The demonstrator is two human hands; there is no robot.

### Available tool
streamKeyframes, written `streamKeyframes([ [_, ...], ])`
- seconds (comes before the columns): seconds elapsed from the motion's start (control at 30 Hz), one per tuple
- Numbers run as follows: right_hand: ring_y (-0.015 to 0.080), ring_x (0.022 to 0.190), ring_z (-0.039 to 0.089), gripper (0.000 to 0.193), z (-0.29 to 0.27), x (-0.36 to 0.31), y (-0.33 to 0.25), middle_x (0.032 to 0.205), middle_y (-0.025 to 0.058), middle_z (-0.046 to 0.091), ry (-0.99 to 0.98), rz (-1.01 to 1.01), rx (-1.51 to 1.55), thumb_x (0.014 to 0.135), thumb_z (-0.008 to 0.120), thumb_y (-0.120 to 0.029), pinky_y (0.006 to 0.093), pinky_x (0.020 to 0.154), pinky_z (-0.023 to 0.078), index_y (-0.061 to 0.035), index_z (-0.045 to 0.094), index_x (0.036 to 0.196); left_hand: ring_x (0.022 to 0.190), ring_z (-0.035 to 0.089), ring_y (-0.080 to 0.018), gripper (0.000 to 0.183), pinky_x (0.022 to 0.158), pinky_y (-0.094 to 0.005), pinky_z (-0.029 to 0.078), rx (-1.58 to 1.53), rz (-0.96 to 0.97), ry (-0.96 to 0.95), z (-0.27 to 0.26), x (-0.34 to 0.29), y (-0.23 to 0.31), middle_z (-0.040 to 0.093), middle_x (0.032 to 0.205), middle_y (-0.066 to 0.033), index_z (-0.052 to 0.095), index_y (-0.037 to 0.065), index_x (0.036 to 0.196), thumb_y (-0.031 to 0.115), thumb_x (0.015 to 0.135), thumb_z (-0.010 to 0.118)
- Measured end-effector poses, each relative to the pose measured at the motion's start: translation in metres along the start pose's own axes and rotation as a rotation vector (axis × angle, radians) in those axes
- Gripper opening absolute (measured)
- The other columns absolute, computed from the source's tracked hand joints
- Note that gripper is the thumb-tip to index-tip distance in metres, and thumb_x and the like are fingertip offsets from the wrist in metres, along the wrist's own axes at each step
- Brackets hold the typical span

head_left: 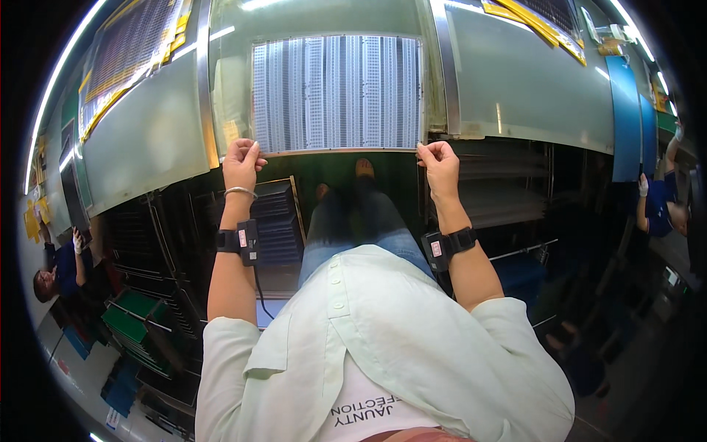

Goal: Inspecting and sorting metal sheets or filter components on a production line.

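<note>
A flat rectangular panel (337,94), covered in fine pale blue-white and dark striped patterning like a circuit board sheet, lies on the greenish tabletop (232,59) in front of me. Its near edge reaches the table's front edge. My left hand (243,156) pinches the panel's near left corner between thumb and fingers. At the near right corner, my right hand (438,160) pinches the panel in the same way. Both wrists wear black strapped devices.
Metal strips (445,66) divide the tabletop on both sides. Yellow-edged patterned frames (132,55) rest at far left, others (541,22) at far right. Blue boards (624,118) stand on the right. Racks of dark panels (280,221) sit below. People work at both sides.
</note>
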State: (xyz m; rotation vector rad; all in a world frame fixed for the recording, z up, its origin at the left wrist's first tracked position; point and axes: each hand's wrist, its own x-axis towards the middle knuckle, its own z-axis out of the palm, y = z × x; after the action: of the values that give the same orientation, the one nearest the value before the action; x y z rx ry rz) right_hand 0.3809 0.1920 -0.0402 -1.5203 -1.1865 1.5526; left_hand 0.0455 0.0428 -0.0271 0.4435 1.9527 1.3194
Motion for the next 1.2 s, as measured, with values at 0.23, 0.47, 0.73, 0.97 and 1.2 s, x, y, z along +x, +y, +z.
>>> streamKeyframes([
  [0.23, 0.0057, 0.058, 0.05, 0.016, -0.002, 0.001, 0.003, 0.065, 0.0007, 0.055, -0.027, -0.116, -0.14, 0.079, 0.065, -0.008, 0.0204, 0.055, 0.043, -0.0029, 0.051, 0.074, 0.056, 0.056, -0.0087, 0.007, 0.051, -0.0188, 0.044, -0.041, -0.022, -0.019, -0.005, -0.004, 0.001, 0.059, 0.07, -0.0042, 0.055, 0.003, 0.089, 0.007, 0.085, 0.058],
  [0.47, 0.0053, 0.056, 0.047, 0.018, -0.001, 0.003, -0.003, 0.062, -0.0013, 0.051, -0.064, -0.159, -0.176, 0.08, 0.064, -0.007, 0.0206, 0.052, 0.039, -0.0037, 0.048, 0.072, 0.062, 0.06, -0.0111, 0.015, 0.056, -0.0198, 0.048, -0.063, -0.029, 0.011, -0.003, -0.01, 0.007, 0.061, 0.076, -0.0069, 0.056, 0.001, 0.098, 0.004, 0.084, 0.059],
  [0.73, 0.007, 0.054, 0.049, 0.017, 0.005, 0.011, -0.004, 0.061, 0.0012, 0.052, -0.047, -0.2, -0.241, 0.08, 0.062, -0.006, 0.0217, 0.051, 0.042, -0.0037, 0.047, 0.072, 0.062, 0.059, -0.0096, 0.014, 0.056, -0.0185, 0.047, -0.037, 0.032, 0.13, 0.003, -0.014, 0.011, 0.061, 0.077, -0.0049, 0.059, 0.0, 0.095, 0.005, 0.082, 0.061],
  [0.97, 0.0055, 0.057, 0.046, 0.019, 0.002, 0.012, -0.005, 0.062, -0.0013, 0.048, -0.063, -0.209, -0.235, 0.081, 0.062, -0.007, 0.0207, 0.054, 0.039, -0.004, 0.046, 0.071, 0.057, 0.05, -0.0144, 0.012, 0.055, -0.0266, 0.042, 0.396, 0.356, 0.378, 0.01, -0.008, -0.001, 0.053, 0.066, -0.0054, 0.058, 0.003, 0.068, 0.005, 0.069, 0.07],
  [1.2, 0.0053, 0.057, 0.044, 0.019, 0.004, 0.012, -0.005, 0.063, -0.0017, 0.048, -0.063, -0.217, -0.256, 0.082, 0.062, -0.008, 0.0206, 0.053, 0.038, -0.0039, 0.046, 0.072, 0.062, 0.047, -0.0163, 0.014, 0.059, -0.0281, 0.042, 0.58, 0.415, 0.432, 0.01, -0.014, -0.014, 0.047, 0.073, -0.0049, 0.056, 0.004, 0.072, 0.006, 0.071, 0.069],
])
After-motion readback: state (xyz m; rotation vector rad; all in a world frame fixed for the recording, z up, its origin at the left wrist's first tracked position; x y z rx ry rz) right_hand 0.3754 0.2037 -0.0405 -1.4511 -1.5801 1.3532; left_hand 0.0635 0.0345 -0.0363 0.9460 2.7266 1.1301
